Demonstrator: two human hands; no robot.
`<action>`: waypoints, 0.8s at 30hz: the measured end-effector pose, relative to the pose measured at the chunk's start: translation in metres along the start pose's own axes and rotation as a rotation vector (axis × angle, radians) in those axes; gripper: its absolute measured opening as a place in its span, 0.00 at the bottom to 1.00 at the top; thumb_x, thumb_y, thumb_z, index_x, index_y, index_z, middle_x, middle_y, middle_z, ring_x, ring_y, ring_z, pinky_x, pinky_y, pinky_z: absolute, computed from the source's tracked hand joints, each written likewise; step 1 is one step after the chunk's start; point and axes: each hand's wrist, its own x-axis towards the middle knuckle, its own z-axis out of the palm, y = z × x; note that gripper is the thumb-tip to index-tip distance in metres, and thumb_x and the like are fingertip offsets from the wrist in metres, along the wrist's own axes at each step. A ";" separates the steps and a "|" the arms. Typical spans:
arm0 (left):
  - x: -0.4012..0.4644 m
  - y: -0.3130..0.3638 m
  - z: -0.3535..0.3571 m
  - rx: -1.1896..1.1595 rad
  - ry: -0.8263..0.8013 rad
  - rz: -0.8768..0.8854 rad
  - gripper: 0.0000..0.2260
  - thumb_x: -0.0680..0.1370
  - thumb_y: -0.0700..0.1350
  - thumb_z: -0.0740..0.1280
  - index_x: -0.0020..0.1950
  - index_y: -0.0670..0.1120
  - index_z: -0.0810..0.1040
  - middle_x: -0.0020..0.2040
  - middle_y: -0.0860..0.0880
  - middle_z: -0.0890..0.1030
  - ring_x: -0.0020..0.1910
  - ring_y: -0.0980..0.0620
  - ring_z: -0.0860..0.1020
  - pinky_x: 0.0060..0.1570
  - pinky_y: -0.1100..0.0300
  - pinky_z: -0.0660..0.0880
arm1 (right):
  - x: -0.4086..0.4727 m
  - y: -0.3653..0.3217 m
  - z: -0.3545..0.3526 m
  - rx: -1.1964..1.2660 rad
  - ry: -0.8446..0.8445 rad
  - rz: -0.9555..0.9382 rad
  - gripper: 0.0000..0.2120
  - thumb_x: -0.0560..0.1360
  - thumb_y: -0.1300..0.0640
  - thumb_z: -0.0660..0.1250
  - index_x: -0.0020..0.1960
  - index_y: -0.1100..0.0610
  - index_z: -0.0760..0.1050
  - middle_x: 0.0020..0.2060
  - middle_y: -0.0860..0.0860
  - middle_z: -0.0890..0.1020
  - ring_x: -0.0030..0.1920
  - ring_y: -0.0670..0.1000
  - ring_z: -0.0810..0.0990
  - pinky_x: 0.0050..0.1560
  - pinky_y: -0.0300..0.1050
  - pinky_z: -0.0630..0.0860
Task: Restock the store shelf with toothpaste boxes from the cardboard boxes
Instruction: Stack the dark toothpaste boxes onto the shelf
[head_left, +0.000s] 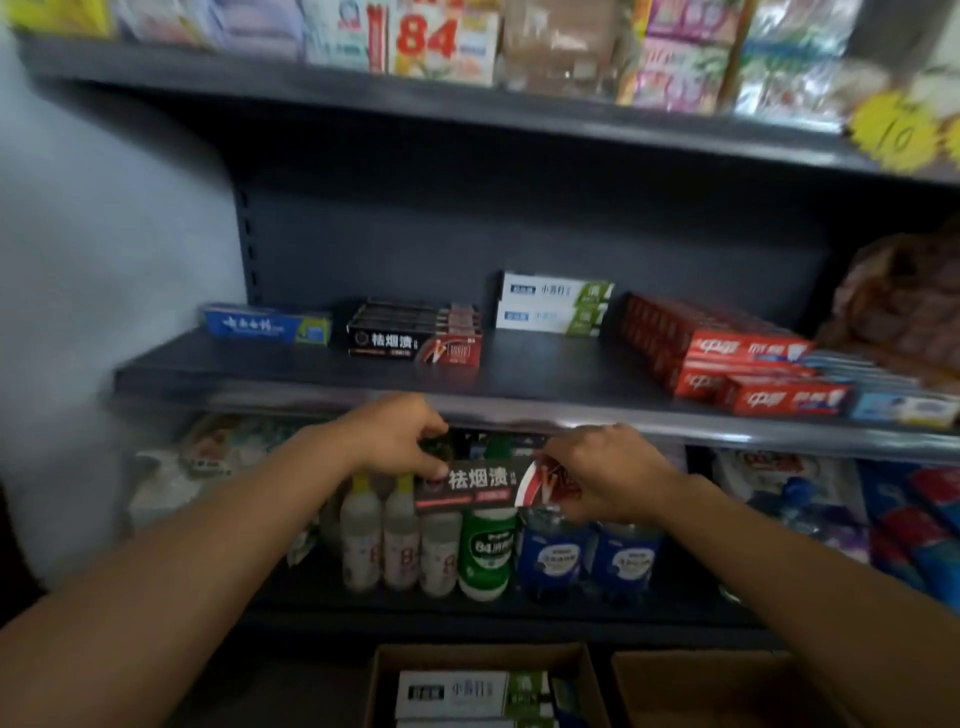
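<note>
Blurred frame; upper shelf goods illegible. Left hand (397, 434) pinched the left end of a black toothpaste box (475, 486), thumb under, fingers curled over. Right hand (605, 475) gripped its right end, hiding that end. Box was level, just below the middle shelf (311, 387) lip, before bottles. Bare shelf lay ahead of the black stack (415, 335). Below, cardboard box (384, 686) was cut off.

Bottles (485, 551) below; yellow tag (891, 132)

top-shelf packets (415, 41): blurring, top edge cutting them off | cardboard box (384, 680): bottom edge cropping it | right bag (904, 301): blurring
</note>
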 end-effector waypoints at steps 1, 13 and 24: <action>0.000 0.000 -0.013 -0.015 0.013 0.004 0.23 0.71 0.52 0.74 0.63 0.45 0.78 0.58 0.50 0.81 0.56 0.52 0.79 0.59 0.53 0.76 | 0.003 0.004 -0.012 -0.022 0.055 0.009 0.22 0.68 0.42 0.67 0.58 0.51 0.72 0.55 0.49 0.79 0.55 0.53 0.78 0.45 0.45 0.71; 0.027 -0.033 -0.078 -0.120 0.221 -0.114 0.16 0.69 0.38 0.76 0.55 0.45 0.80 0.50 0.50 0.82 0.50 0.53 0.80 0.58 0.52 0.76 | 0.076 0.032 -0.054 -0.032 0.338 0.009 0.22 0.69 0.46 0.69 0.59 0.54 0.70 0.49 0.51 0.78 0.48 0.53 0.77 0.42 0.45 0.72; 0.093 -0.086 -0.068 -0.010 0.338 -0.175 0.23 0.70 0.40 0.76 0.64 0.44 0.77 0.62 0.46 0.78 0.61 0.48 0.76 0.63 0.52 0.71 | 0.177 0.059 -0.014 0.195 0.147 0.117 0.21 0.69 0.52 0.73 0.57 0.53 0.69 0.50 0.52 0.79 0.47 0.52 0.75 0.43 0.46 0.72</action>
